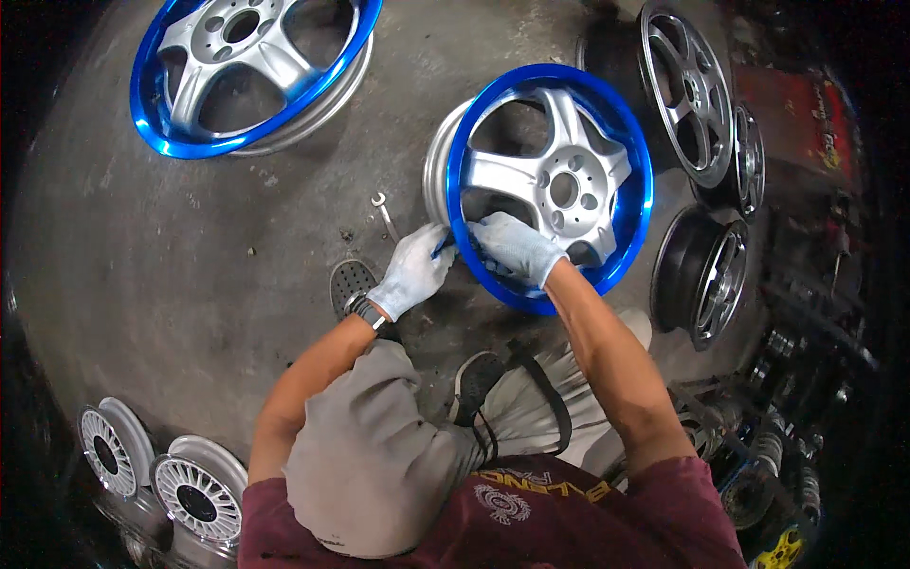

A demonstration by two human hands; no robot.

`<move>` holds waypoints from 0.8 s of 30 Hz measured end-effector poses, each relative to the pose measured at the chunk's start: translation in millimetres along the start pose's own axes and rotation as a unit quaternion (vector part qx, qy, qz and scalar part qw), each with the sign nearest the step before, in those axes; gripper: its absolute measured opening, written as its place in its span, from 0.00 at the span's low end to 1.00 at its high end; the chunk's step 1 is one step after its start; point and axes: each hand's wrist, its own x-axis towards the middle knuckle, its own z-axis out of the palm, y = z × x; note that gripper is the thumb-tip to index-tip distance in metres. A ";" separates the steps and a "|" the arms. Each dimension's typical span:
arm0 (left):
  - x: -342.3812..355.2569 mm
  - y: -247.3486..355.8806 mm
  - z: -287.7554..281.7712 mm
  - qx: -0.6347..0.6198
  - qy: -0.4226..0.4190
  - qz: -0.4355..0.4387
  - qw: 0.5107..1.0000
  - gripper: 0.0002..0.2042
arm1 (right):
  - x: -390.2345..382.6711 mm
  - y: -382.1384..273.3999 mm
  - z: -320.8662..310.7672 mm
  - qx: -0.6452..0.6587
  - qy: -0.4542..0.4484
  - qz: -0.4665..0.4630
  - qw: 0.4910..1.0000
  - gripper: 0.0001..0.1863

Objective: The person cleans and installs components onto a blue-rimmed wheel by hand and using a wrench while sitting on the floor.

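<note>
An alloy wheel (493, 174) with silver spokes and a glossy blue lip stands tilted in front of me. My right hand (517, 247), in a whitish work glove, reaches over its face and is closed on the lower left part of the lip. Some of its fingertips are hidden against the blue inner wall. My left hand (417, 270), gloved too and with a watch at the wrist, is just outside the same lip. Its fingers are pinched together by a small dark-blue patch; what they hold is too hidden to name. A spanner (386, 217) lies on the floor beyond my left hand.
Another blue-lipped wheel (194, 90) lies at the far left. Dark and silver wheels (701, 95) stand along the right, near a loaded rack (806, 313). Two multi-spoke wheels (197, 493) are at the lower left. My shoes (476, 384) rest on the concrete floor (190, 266).
</note>
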 end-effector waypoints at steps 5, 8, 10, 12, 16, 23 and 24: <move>-3.9 -3.9 -2.1 0.007 0.009 -0.002 1.000 0.10 | -6.2 8.7 -11.3 -0.103 0.055 -0.091 0.989 0.23; -3.7 1.9 -1.7 0.014 0.004 0.001 1.000 0.11 | -17.3 11.4 -11.4 -0.050 0.062 -0.072 0.994 0.21; -4.3 0.8 -3.0 -0.015 -0.006 -0.022 1.000 0.11 | -18.1 4.7 -11.9 0.039 0.003 -0.055 0.998 0.20; -2.7 -1.2 -1.4 0.003 0.008 0.002 1.000 0.11 | -19.3 -1.6 -12.3 -0.036 0.011 -0.062 0.997 0.18; 2.8 2.6 1.0 0.013 -0.007 -0.004 1.000 0.12 | 7.6 25.5 -8.7 -0.100 0.008 -0.186 0.977 0.17; -0.9 -4.5 2.3 0.019 0.016 0.011 1.000 0.13 | 0.6 -3.1 -13.1 -0.016 -0.074 0.036 0.996 0.17; -1.1 -3.3 1.2 0.017 0.012 -0.003 1.000 0.14 | 4.4 5.0 -14.8 -0.040 -0.046 -0.037 0.997 0.15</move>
